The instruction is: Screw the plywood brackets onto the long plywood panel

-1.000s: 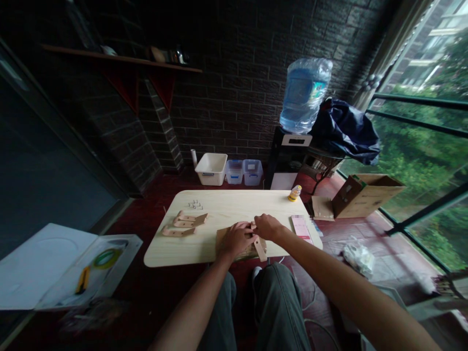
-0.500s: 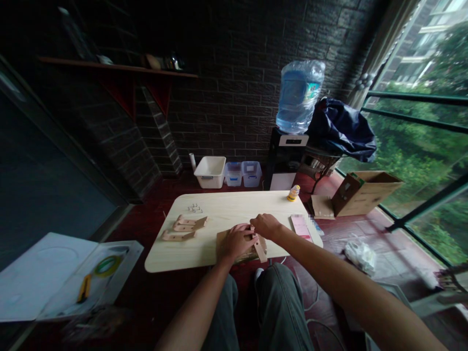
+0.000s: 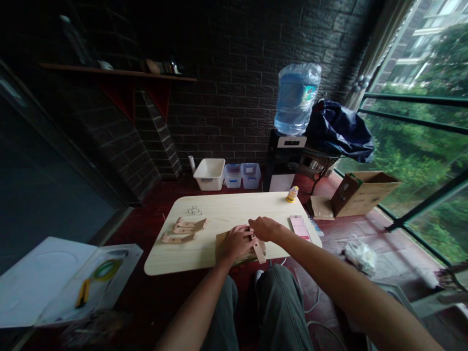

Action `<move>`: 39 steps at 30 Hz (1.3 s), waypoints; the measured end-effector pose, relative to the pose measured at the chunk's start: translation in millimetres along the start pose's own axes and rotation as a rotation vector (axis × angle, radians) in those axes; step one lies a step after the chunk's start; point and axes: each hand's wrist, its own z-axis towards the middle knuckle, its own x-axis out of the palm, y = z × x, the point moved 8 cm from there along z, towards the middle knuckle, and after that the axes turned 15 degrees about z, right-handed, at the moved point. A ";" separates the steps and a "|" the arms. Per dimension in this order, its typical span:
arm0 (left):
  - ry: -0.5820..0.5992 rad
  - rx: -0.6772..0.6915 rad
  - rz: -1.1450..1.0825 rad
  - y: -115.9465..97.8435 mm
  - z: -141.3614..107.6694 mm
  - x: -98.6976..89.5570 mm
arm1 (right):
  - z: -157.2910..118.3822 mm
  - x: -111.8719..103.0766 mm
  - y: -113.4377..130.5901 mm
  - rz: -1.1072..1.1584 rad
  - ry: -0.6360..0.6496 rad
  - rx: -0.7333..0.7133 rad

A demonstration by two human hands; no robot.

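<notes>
My left hand (image 3: 237, 243) presses on a brown block (image 3: 222, 242) at the table's front edge, its fingers reaching onto a wooden piece with holes (image 3: 259, 252). Closed at the far end of that piece is my right hand (image 3: 263, 228); whatever its fingertips pinch is too small to make out. On the left of the pale table (image 3: 219, 211) lie bent wooden pieces (image 3: 188, 225), with several small metal hooks or screws (image 3: 194, 210) behind them. A pink and white paper (image 3: 300, 227) is to the right, and a small yellow-capped bottle (image 3: 292, 194) stands at the back right.
Behind the table stand a white bin (image 3: 210, 174) and two clear bins (image 3: 242, 175), beside a water dispenser (image 3: 287, 163). An open cardboard box (image 3: 360, 194) is on the right floor. An open white case (image 3: 109, 273) with a yellow tool sits at the left.
The view has shifted slightly. Both hands keep nearly the same place on the wooden piece, and the right hand's fingers have turned a little.
</notes>
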 end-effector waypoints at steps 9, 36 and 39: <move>-0.005 0.034 -0.003 -0.5 0.3 -2.2 | -3.1 -10.3 -7.2 0.110 -0.046 0.151; 0.018 -0.026 -0.008 2.8 -0.9 -1.9 | -5.3 -7.3 0.0 0.038 -0.024 0.065; 0.003 -0.027 -0.006 2.2 -2.0 -2.9 | -6.6 -5.6 1.8 0.014 0.023 0.018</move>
